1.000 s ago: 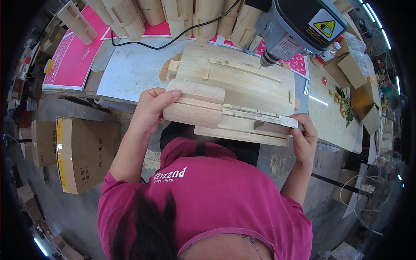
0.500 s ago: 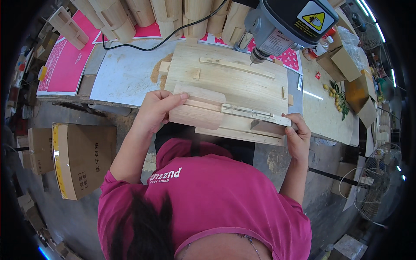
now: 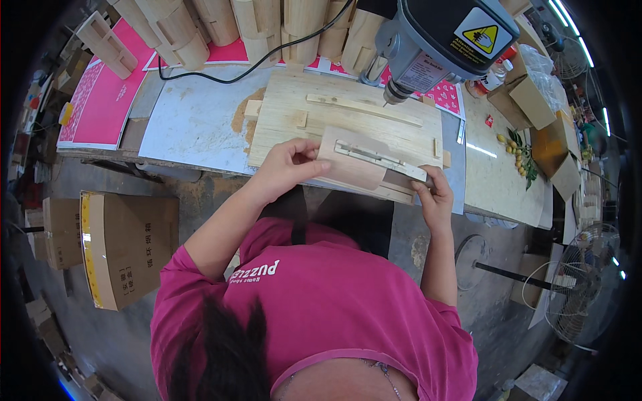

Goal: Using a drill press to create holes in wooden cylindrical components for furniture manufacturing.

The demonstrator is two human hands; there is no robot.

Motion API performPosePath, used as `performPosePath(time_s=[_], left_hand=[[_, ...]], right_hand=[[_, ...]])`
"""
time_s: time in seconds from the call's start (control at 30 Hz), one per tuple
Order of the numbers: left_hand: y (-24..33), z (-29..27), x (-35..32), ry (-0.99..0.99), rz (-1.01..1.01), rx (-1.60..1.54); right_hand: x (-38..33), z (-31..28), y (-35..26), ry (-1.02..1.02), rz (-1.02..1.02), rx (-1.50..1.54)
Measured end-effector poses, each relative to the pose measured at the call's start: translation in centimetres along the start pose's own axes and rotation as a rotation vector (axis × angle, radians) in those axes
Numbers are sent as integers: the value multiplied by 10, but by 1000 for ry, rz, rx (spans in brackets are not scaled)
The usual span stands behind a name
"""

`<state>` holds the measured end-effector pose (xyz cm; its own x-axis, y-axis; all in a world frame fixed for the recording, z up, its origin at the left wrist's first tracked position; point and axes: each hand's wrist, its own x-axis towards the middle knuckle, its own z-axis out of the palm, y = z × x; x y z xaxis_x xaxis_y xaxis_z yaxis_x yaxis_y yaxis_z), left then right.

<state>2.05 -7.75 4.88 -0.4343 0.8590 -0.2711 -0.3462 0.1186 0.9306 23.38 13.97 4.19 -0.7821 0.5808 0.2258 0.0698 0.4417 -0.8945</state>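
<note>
My left hand (image 3: pixel 291 168) is closed on the left end of a pale, rounded wooden block (image 3: pixel 353 175), thumb on its near side. A narrow, light-coloured slotted strip (image 3: pixel 381 159) runs along the groove in the block and sticks out past its right end. My right hand (image 3: pixel 436 195) pinches the strip's right end between thumb and fingers. Beneath the strip, beside the block, a grey flat part (image 3: pixel 400 179) shows. Both pieces are over the near edge of a wooden board (image 3: pixel 281 127) with thin battens on it.
A drill press head (image 3: pixel 448 50) hangs above the board, its bit (image 3: pixel 386 103) pointing down beyond the block. Several wooden cylinders (image 3: pixel 257 30) stand along the back, with a black cable (image 3: pixel 247 72) before them. Cardboard boxes (image 3: pixel 134 247) stand at left; a fan (image 3: pixel 582 281) at right.
My left hand has moved right with the block, which has slid over the strip so that much of it now lies in the groove. My right hand has shifted left.
</note>
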Motion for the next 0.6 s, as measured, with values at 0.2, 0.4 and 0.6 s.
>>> performPosePath(time_s=[0.2,0.4,0.6], left_hand=[[-29,-6,17,194,778,932],[-37,8,51,496,758,1180],[-27,-13,71,422,773,1189]], right_hand=[[17,-2,0,173,-254,-541],[52,-4,12,190,-75,-402],[85,2,28,166,-167,-276]])
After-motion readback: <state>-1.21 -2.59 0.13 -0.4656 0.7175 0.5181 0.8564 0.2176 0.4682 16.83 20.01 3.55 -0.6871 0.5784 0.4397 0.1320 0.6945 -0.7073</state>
